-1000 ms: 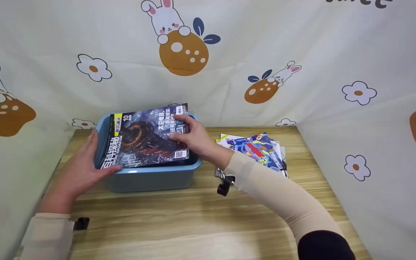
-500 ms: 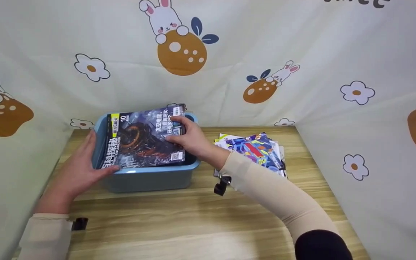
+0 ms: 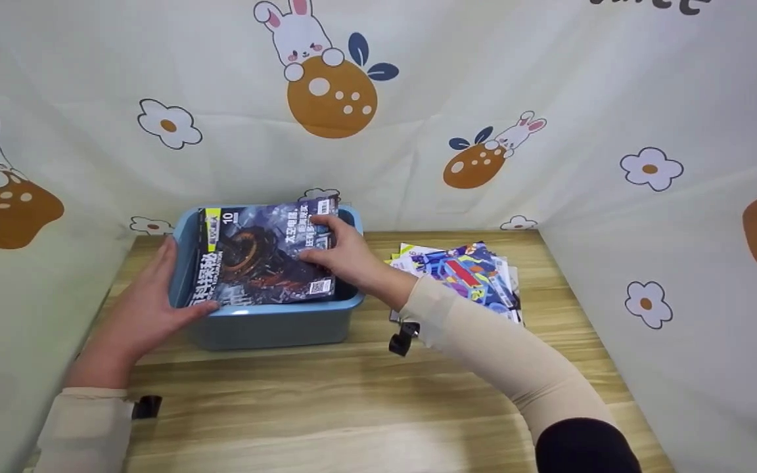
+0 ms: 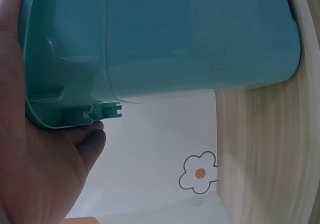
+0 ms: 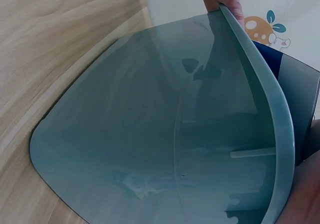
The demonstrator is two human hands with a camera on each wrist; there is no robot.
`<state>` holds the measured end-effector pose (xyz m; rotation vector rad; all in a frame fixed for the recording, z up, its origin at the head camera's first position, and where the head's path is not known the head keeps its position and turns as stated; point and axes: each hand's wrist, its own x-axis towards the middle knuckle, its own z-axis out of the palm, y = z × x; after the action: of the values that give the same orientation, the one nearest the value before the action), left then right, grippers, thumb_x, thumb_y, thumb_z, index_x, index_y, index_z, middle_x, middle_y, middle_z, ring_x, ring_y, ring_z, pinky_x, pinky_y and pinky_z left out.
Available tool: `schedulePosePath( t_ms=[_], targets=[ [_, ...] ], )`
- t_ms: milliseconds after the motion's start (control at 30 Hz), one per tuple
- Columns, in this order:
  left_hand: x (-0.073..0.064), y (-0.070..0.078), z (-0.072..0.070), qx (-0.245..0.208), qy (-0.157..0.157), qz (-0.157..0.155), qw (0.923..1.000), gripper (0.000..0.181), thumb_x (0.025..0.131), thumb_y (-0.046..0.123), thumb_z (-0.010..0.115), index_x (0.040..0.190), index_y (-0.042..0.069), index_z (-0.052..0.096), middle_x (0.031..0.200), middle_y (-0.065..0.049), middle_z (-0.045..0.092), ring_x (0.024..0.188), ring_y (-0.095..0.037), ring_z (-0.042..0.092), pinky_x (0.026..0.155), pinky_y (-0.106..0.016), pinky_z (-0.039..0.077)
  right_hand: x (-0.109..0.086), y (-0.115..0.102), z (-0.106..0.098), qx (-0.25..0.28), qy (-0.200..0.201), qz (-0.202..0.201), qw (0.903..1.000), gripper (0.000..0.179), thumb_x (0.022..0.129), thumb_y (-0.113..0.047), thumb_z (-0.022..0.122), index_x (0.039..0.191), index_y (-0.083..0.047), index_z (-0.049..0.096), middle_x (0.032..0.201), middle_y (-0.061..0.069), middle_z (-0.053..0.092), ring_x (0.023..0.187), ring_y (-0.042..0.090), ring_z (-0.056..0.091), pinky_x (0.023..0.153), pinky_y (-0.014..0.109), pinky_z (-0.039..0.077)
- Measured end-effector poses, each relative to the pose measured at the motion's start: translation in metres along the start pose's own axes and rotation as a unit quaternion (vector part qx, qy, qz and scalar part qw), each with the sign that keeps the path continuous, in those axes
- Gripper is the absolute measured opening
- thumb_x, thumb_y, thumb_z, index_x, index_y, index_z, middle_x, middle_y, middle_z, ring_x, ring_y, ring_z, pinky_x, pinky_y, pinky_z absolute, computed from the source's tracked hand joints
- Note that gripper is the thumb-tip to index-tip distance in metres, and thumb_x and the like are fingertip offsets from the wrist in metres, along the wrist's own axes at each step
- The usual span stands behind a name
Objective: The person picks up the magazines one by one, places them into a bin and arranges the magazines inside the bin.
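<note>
Blue bin (image 3: 273,330), magazine (image 3: 264,255) apparently dark blue-grey

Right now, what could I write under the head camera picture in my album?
Left hand gripping the blue bin, right hand touching the dark magazine at its opening.

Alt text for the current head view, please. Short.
A person's right hand holds a dark-covered magazine at the mouth of a blue bin; the left hand grips the bin's rim. To the right, a pile of colorful magazines lies on the wood-grain tabletop.
</note>
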<state>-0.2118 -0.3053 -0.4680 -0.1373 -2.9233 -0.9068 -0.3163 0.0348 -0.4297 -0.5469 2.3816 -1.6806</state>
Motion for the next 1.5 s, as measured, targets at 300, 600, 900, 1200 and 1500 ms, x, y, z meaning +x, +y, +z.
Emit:
schedulePosePath(
  t_ms=[300,600,900,1200,1500],
  targets=[
    [0.000,0.001,0.000,0.003,0.001,-0.006,1.0000,0.140,0.089,0.071,0.083,0.177,0.012,-0.008,0.183,-0.024,-0.003,0.162,-0.062,0.012,0.118,-0.087,0.022,-0.001,-0.001,0.000,-0.028,-0.006,-0.007,0.9996,0.072,0.095,-0.019,0.090,0.158,-0.012,0.057,0.159,0.011,0.056,0.141,0.025,0.056,0.121,0.037,0.045],
    [0.000,0.000,0.000,-0.009,0.007,0.006,0.9999,0.136,0.091,0.066,0.084,0.177,0.011,-0.006,0.184,-0.022,-0.002,0.162,-0.061,0.014,0.117,-0.088,0.024,-0.005,0.001,0.000,-0.014,0.082,-0.062,0.9947,0.057,0.096,-0.017,0.089,0.146,-0.005,0.064,0.126,0.021,0.052,0.100,0.030,0.058,0.082,0.029,0.054],
    [0.000,-0.001,0.000,-0.010,0.009,0.004,0.9999,0.138,0.090,0.069,0.083,0.178,0.012,-0.006,0.184,-0.022,-0.001,0.162,-0.062,0.014,0.114,-0.090,0.024,-0.011,0.010,-0.021,-0.015,0.103,-0.069,0.9921,0.036,0.099,-0.021,0.087,0.129,-0.008,0.071,0.114,0.008,0.047,0.100,0.025,0.050,0.082,0.030,0.045],
    [-0.001,-0.002,0.000,-0.006,0.010,0.004,0.9999,0.138,0.090,0.070,0.083,0.178,0.011,-0.005,0.184,-0.023,0.000,0.162,-0.062,0.016,0.114,-0.090,0.025,-0.023,0.026,-0.055,0.002,0.106,-0.106,0.9888,0.036,0.101,-0.017,0.084,0.128,-0.002,0.067,0.117,0.013,0.050,0.103,0.022,0.051,0.090,0.030,0.048],
    [-0.001,-0.001,0.001,-0.006,0.010,0.005,0.9999,0.137,0.090,0.070,0.083,0.178,0.012,-0.006,0.184,-0.020,-0.002,0.163,-0.060,0.013,0.114,-0.089,0.025,-0.042,0.066,-0.112,-0.072,0.092,-0.103,0.9878,0.045,0.100,-0.023,0.086,0.137,-0.008,0.064,0.122,0.009,0.054,0.113,0.038,0.055,0.095,0.041,0.049]
  ],
)
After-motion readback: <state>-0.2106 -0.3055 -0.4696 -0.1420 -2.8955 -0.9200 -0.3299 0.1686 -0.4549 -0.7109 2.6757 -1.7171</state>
